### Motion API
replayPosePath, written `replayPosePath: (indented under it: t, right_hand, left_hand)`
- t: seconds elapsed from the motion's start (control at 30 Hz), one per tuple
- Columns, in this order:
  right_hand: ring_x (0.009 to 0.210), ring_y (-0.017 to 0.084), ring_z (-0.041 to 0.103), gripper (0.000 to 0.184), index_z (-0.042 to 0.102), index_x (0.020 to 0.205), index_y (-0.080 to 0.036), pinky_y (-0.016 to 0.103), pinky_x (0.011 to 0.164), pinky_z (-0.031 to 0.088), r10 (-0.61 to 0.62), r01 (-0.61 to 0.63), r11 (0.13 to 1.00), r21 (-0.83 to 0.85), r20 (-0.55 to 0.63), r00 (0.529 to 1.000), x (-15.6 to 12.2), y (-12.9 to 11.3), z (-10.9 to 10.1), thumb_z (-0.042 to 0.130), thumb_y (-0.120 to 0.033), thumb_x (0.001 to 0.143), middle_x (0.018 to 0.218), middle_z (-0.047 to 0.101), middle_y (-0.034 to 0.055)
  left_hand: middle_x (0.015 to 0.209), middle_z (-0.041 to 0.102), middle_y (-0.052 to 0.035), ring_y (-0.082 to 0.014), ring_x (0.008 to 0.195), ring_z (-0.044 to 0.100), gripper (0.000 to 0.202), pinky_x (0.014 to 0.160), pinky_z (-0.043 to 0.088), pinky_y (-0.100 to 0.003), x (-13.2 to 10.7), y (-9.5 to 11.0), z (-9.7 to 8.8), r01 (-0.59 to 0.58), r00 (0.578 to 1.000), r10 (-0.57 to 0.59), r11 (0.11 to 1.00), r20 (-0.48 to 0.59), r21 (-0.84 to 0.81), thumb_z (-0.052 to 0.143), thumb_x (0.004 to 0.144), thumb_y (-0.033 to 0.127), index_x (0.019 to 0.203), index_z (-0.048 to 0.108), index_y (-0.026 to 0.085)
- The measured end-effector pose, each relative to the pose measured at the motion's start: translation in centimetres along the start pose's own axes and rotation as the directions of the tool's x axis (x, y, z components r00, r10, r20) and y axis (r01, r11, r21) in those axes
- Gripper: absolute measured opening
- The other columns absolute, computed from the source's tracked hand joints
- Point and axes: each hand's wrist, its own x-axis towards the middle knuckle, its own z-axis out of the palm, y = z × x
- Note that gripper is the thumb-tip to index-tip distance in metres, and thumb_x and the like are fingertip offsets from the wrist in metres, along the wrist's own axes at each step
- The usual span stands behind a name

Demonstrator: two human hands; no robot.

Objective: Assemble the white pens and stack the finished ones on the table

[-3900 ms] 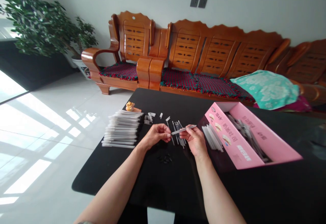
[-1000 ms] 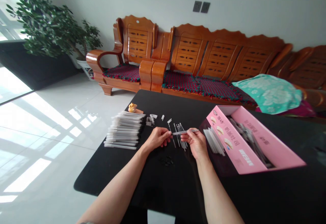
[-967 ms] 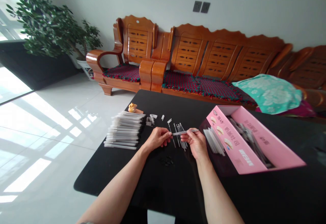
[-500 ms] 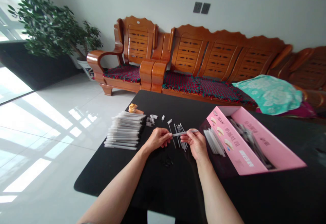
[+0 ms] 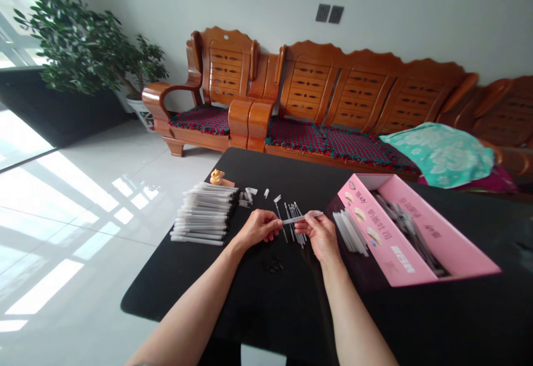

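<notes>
A slim whitish pen barrel (image 5: 295, 219) is held level above the black table (image 5: 179, 294). My right hand (image 5: 321, 237) grips it near its right end, fingers closed. At the other end, my left hand (image 5: 259, 227) pinches the tip between thumb and forefinger. Under the barrel lie several thin pen refills (image 5: 299, 238). Small black pieces (image 5: 273, 264), too small to identify, lie in front of my hands. To the left is a neat stack of white pens (image 5: 204, 216) with dark right ends. More white tubes (image 5: 350, 232) lie just right of my right hand.
A pink box (image 5: 377, 235) holding dark slender items stands on the right. Small white caps (image 5: 250, 192) and a yellow-orange figurine (image 5: 217, 176) lie toward the table's far left. Behind are a wooden sofa (image 5: 310, 83) with a turquoise cloth (image 5: 445, 152) and a potted plant (image 5: 87, 44).
Almost nothing differs. Both hands keep the barrel in the same place, with only a very slight shift of the fingers.
</notes>
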Motion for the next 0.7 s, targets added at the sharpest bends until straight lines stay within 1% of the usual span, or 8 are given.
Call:
replayPosePath:
  t: [0.13, 0.23, 0.3, 0.4, 0.47, 0.57, 0.63, 0.7]
  right_hand:
    - [0.061, 0.021, 0.074, 0.028, 0.061, 0.09, -0.016, 0.028, 0.053, 0.062, -0.005, 0.005, 1.0, 0.004, -0.001, 1.0, 0.1, 0.2, -0.2, 0.08, -0.028, 0.073, 0.072, 0.075, 0.0056]
    - [0.061, 0.021, 0.074, 0.029, 0.061, 0.091, -0.016, 0.028, 0.054, 0.062, -0.007, 0.007, 1.0, 0.004, -0.003, 1.0, 0.1, 0.3, -0.4, 0.08, -0.027, 0.073, 0.072, 0.075, 0.0059]
    - [0.061, 0.021, 0.074, 0.029, 0.06, 0.091, -0.016, 0.028, 0.053, 0.061, -0.007, 0.007, 1.0, 0.008, -0.008, 1.0, 0.2, 0.3, -0.4, 0.08, -0.028, 0.073, 0.072, 0.075, 0.0059]
    - [0.06, 0.022, 0.073, 0.03, 0.059, 0.09, -0.017, 0.029, 0.053, 0.061, -0.012, 0.012, 1.0, 0.021, -0.024, 1.0, 0.2, 0.3, -0.5, 0.08, -0.029, 0.072, 0.07, 0.075, 0.0062]
    - [0.059, 0.022, 0.073, 0.03, 0.059, 0.089, -0.017, 0.028, 0.052, 0.061, -0.015, 0.016, 1.0, 0.021, -0.032, 0.999, 0.3, 0.3, -0.5, 0.08, -0.029, 0.072, 0.069, 0.075, 0.0063]
    - [0.059, 0.022, 0.073, 0.029, 0.059, 0.088, -0.017, 0.029, 0.052, 0.061, -0.013, 0.013, 1.0, 0.019, -0.028, 1.0, 0.3, 0.2, -0.5, 0.08, -0.029, 0.072, 0.07, 0.075, 0.0063]
    - [0.059, 0.022, 0.073, 0.029, 0.059, 0.088, -0.017, 0.029, 0.052, 0.061, -0.01, 0.01, 1.0, 0.019, -0.022, 1.0, 0.2, 0.2, -0.5, 0.08, -0.028, 0.073, 0.07, 0.075, 0.0064]
    - [0.059, 0.022, 0.073, 0.028, 0.059, 0.089, -0.017, 0.028, 0.052, 0.061, -0.009, 0.01, 1.0, 0.019, -0.02, 1.0, 0.2, 0.2, -0.4, 0.08, -0.028, 0.072, 0.069, 0.075, 0.0062]
  left_hand:
    - [0.063, 0.063, -0.004, -0.009, 0.045, 0.055, 0.045, 0.039, 0.042, -0.017, 0.1, 0.1, 0.0, 0.011, 0.998, -0.012, 1.0, -0.064, -0.012, 0.061, 0.081, 0.056, 0.077, 0.064, 0.011]
    - [0.064, 0.064, -0.0044, -0.0094, 0.045, 0.055, 0.043, 0.04, 0.043, -0.018, 0.0, 0.3, 0.0, 0.009, 1.0, -0.009, 1.0, 0.006, -0.002, 0.06, 0.082, 0.054, 0.077, 0.064, 0.011]
    - [0.064, 0.064, -0.004, -0.0103, 0.047, 0.056, 0.041, 0.042, 0.044, -0.019, -0.1, 0.5, 0.1, -0.008, 1.0, 0.008, 0.999, 0.004, 0.041, 0.059, 0.084, 0.052, 0.078, 0.064, 0.012]
    - [0.072, 0.067, -0.0047, -0.0134, 0.057, 0.062, 0.033, 0.052, 0.049, -0.023, -0.1, 0.5, -0.2, -0.064, 0.97, 0.117, 0.968, -0.211, 0.242, 0.055, 0.088, 0.045, 0.087, 0.068, 0.014]
    - [0.084, 0.069, -0.0061, -0.0163, 0.071, 0.066, 0.024, 0.066, 0.054, -0.027, 0.0, 0.4, -0.7, -0.074, 0.894, 0.257, 0.893, -0.367, 0.445, 0.057, 0.088, 0.035, 0.095, 0.069, 0.016]
    - [0.11, 0.068, -0.0093, -0.0225, 0.099, 0.064, 0.026, 0.091, 0.051, -0.036, 0.2, -0.3, -1.4, -0.016, 0.789, 0.423, 0.74, -0.446, 0.673, 0.056, 0.087, 0.022, 0.11, 0.067, 0.018]
    - [0.125, 0.063, -0.0115, -0.026, 0.116, 0.057, 0.034, 0.102, 0.046, -0.039, 0.4, -0.9, -1.7, 0.04, 0.779, 0.452, 0.656, -0.435, 0.754, 0.056, 0.087, 0.02, 0.12, 0.063, 0.017]
    - [0.132, 0.058, -0.0145, -0.0284, 0.125, 0.051, 0.041, 0.108, 0.041, -0.042, 0.5, -1.3, -1.8, 0.085, 0.808, 0.429, 0.594, -0.404, 0.8, 0.058, 0.086, 0.021, 0.126, 0.059, 0.013]
